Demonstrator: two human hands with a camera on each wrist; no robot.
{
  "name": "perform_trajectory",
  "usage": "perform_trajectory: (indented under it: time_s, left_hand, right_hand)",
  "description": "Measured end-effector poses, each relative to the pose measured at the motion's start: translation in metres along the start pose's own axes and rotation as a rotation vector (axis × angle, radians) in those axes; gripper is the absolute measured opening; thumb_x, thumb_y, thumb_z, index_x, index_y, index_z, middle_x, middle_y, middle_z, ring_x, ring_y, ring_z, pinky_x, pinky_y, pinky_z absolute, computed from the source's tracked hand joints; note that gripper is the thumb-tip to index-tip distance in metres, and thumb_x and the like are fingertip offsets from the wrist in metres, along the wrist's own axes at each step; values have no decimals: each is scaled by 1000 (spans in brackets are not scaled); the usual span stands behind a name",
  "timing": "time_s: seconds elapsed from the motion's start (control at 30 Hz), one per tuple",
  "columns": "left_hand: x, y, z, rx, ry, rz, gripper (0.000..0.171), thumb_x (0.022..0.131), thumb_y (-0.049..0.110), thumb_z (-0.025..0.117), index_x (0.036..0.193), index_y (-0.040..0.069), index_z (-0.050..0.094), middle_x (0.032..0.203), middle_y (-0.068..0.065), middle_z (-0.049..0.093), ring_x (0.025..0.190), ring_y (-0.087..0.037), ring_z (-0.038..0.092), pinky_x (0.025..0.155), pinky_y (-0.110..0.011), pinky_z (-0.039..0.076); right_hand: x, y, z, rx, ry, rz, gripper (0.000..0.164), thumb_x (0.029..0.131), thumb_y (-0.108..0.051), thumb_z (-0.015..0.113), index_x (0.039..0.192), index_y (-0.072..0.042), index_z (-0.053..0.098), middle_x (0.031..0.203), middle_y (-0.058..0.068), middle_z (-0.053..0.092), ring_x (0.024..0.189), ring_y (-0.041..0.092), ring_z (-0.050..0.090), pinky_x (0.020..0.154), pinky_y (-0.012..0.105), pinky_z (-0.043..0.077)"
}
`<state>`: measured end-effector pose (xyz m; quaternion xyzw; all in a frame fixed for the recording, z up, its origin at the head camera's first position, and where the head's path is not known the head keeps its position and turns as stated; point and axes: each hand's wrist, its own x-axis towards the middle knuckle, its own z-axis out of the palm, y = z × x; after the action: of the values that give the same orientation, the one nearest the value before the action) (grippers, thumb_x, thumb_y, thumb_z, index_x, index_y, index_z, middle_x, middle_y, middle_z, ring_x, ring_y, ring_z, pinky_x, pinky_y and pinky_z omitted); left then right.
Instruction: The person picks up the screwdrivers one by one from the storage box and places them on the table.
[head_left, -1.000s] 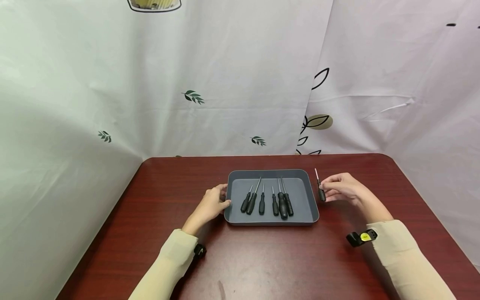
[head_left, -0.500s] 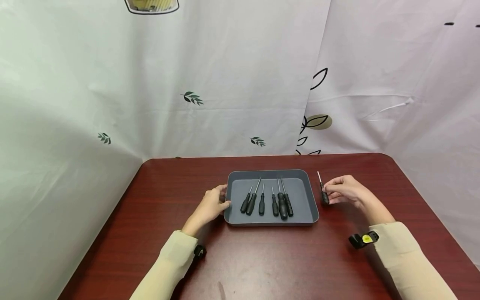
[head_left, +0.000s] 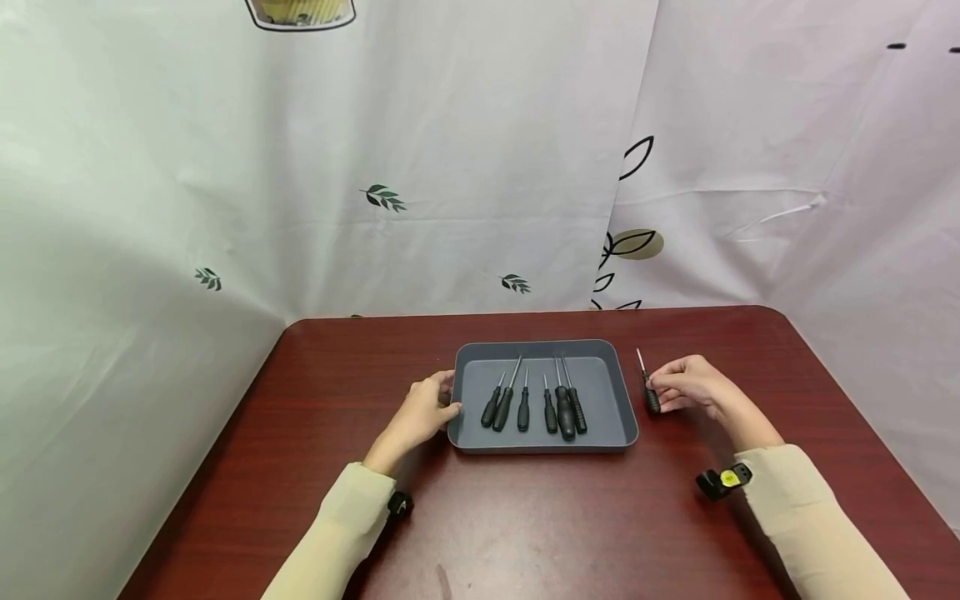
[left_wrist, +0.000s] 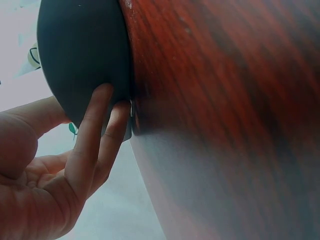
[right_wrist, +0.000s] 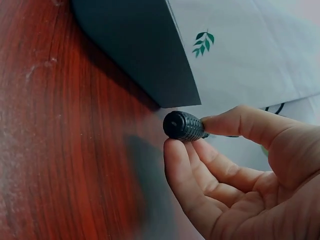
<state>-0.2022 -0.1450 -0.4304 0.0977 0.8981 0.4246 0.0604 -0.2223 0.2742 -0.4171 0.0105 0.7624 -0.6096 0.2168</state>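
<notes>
And your right hand (head_left: 692,387) pinched the screwdriver (head_left: 652,401), likely light and stiff, by its ribbed handle (right_wrist: 182,126), left hand (head_left: 420,407) pinching the tray (head_left: 609,408)!

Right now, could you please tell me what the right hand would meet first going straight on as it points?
Likely the right wall of the gray tray, though height is unclear: the right hand, pinching a screwdriver, might pass over it.
</notes>
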Motion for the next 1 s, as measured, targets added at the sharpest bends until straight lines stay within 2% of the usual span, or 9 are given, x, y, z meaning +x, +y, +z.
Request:
perform_trajectory:
  time_s: [0.13,0.33,0.67,1.0]
  left_hand:
    - [0,0,1,-9,-1,-6,56,84,0,64,134,-4,40,101,-19,60,84,-23,63,51,-26,54]
    - [-1,1,1,-18,-6,-11,56,84,-1,64,134,-5,40,101,-19,60,84,-24,63,51,-26,54]
    - [0,0,1,-8,1,-14,56,84,1,64,135,-3,40,103,-19,60,84,-22,63,51,-26,54]
    - [-1,1,1,-7,-1,-11,56,84,0,64,134,-4,40,102,-19,60,85,-23,63,52,-26,55]
  right_hand:
    - [2,1,2,-65,34,5,24,86,-2,53,101,18,57,73,9,62,59,14,63,62,34,56]
    - [4,3,5,-113,81,22,22,82,0,54,97,16,58,68,7,59,57,14,61,61,34,57]
    - [9,4,10,-169,93,4,24,82,1,60,96,20,56,62,6,57,51,13,59,56,34,56]
    - [15,6,14,-307,199,20,21,78,-4,66,86,15,62,60,8,58,47,14,60,54,35,56]
